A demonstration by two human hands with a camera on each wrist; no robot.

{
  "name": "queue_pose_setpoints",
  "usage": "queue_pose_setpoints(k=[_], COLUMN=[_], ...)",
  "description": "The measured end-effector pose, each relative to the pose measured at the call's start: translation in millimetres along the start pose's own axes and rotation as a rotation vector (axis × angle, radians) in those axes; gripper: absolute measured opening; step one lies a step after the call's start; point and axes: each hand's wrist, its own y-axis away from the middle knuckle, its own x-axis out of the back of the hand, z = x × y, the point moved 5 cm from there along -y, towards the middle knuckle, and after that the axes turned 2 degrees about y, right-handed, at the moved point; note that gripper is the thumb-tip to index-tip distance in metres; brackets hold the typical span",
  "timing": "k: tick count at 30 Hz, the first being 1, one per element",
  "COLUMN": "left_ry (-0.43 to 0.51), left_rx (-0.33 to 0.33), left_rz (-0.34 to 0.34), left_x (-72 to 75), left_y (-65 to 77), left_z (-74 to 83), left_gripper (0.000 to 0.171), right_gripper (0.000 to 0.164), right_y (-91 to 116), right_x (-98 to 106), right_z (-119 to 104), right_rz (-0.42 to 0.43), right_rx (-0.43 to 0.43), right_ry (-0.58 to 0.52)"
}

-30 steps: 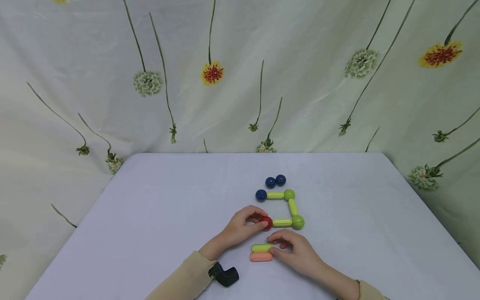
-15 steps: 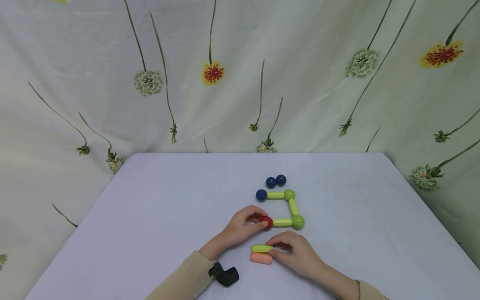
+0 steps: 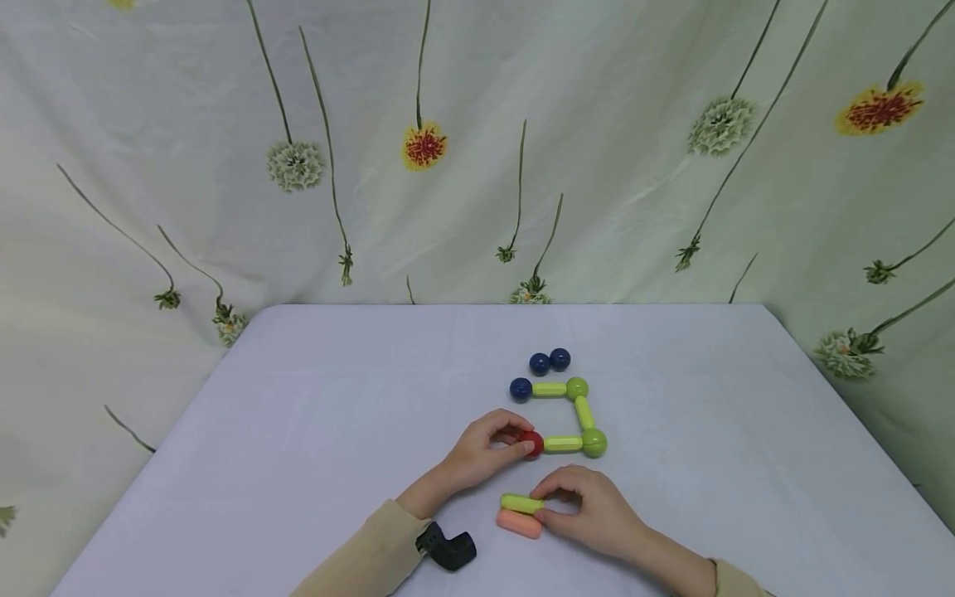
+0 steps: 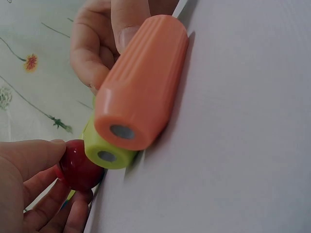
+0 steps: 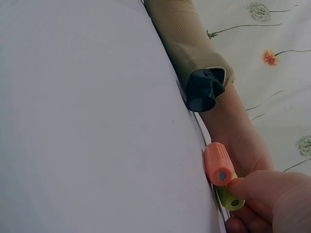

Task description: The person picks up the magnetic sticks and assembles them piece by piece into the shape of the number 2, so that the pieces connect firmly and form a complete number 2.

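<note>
My left hand [image 3: 477, 452] holds a red ball [image 3: 533, 444] between thumb and fingers. That ball ends an open-sided frame of yellow-green magnetic rods, with green balls [image 3: 593, 442] at two corners and a dark blue ball [image 3: 521, 389] at the far end. Closer to me, my right hand [image 3: 589, 510] pinches the right end of a loose yellow-green magnetic rod [image 3: 520, 502]. An orange magnetic rod [image 3: 518, 524] lies against its near side, both slanting. In the left wrist view, the orange rod [image 4: 146, 82] shows a grey metal disc in its end and partly covers the yellow-green rod [image 4: 107, 150].
Two more dark blue balls [image 3: 549, 361] sit side by side beyond the frame. The table [image 3: 358, 398] has a pale cloth, and a flower-print curtain [image 3: 477, 166] hangs behind it. A black wrist camera [image 3: 448, 549] sticks out at my left sleeve.
My right thumb and fingers have closed on the yellow-green rod and drawn its right end slightly toward me. The orange rod has turned along with it. My left hand stays on the red ball.
</note>
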Motion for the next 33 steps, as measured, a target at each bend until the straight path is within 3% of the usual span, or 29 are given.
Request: queue_pose_setpoints(k=[9,14,21,33], left_ry=[-0.003,-0.004,-0.01,-0.015], left_rx=[0.01,0.014,0.016,0.029], left_rz=[0.006,0.008,0.007,0.008], left_x=[0.4,0.3,0.0,-0.3], left_y=[0.4,0.2,0.3,-0.2], left_z=[0.9,0.1,0.2,0.7], left_gripper=[0.021,0.021,0.021,0.022], right_gripper=[0.016,0.013,0.015,0.018], right_y=[1,1,1,2], right_x=[-1,0,3,11], right_z=[-3,-2,-2,-1], right_rz=[-0.028,-0.015,0.052,0.178], right_rx=[0.031,0.007,-0.027,-0.042], right_ry=[-0.038,-0.144,-0.217,-0.175])
